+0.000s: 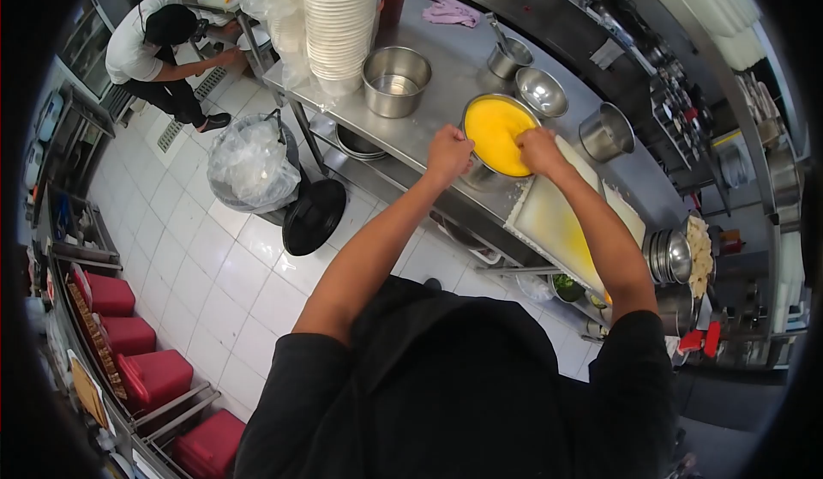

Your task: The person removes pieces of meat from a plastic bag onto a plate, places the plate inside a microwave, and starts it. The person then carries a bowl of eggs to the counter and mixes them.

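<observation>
A round metal pot [499,134] full of bright yellow liquid stands at the front edge of the steel counter [446,67]. My left hand [450,152], fingers closed, is at the pot's left rim. On the opposite side my right hand [540,150] is closed at the right rim, its fingertips near the yellow surface. Whether a tool is in the right hand cannot be made out. Right of the pot lies a white cutting board [557,222] with yellow stains, partly under my right forearm.
An empty metal pot [396,83] and stacked white containers [341,24] stand left. Behind are a metal bowl [542,93] and another pot [606,132]. A lined bin [253,163] is on the floor; another person [154,50] bends at the upper left.
</observation>
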The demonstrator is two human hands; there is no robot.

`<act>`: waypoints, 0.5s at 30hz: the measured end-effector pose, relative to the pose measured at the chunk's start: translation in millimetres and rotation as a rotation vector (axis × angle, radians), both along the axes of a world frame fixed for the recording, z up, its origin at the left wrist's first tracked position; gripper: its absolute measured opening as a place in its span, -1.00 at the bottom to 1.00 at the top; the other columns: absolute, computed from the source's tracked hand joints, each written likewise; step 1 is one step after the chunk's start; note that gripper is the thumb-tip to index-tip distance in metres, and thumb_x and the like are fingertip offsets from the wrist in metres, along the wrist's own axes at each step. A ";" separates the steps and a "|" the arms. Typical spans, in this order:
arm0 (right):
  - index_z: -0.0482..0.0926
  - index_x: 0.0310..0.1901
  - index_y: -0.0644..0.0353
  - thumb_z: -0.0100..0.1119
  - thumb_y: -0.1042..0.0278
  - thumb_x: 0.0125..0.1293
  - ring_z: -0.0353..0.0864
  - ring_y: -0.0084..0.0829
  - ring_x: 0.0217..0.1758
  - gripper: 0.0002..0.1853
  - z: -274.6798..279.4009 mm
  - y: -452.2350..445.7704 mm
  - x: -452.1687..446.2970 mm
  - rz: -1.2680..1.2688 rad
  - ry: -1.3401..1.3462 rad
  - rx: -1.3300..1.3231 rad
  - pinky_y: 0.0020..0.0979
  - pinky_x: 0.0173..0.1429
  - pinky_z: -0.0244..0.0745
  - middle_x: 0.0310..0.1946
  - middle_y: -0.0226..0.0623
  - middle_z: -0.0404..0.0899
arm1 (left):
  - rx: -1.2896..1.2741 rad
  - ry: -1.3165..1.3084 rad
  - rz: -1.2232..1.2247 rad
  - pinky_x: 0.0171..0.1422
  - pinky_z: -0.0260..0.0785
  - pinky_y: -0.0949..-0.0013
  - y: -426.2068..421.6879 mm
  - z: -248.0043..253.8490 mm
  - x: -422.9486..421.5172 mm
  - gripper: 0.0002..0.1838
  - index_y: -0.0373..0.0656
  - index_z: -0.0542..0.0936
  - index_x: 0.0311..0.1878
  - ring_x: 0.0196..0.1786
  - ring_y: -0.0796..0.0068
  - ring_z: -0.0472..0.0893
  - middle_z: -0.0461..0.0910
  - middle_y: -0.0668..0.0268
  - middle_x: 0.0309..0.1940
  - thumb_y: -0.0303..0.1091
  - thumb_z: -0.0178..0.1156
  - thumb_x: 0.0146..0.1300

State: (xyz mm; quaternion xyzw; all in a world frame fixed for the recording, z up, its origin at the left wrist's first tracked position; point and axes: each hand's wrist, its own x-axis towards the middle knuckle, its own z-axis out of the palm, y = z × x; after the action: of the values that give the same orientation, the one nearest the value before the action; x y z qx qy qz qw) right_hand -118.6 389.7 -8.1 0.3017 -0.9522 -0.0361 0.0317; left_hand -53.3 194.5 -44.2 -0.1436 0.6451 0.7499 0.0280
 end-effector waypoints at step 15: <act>0.65 -0.48 0.20 0.08 0.42 -0.12 0.60 -0.12 -0.36 -0.83 -6.7 12.4 -26.4 -0.033 0.080 0.014 -0.26 -0.21 0.49 -0.46 -0.10 0.59 | 0.062 0.043 0.028 -0.68 0.31 0.37 1.0 -4.7 -1.9 -0.82 -0.19 0.28 -0.38 -0.67 0.43 0.47 0.39 0.27 -0.61 -0.50 0.12 0.04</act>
State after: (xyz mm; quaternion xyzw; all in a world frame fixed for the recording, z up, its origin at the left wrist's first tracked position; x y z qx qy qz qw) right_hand -145.0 402.1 -14.8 0.2848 -0.9546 -0.0555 0.0672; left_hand -55.2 195.5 -48.8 -0.1355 0.6201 0.7727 0.0079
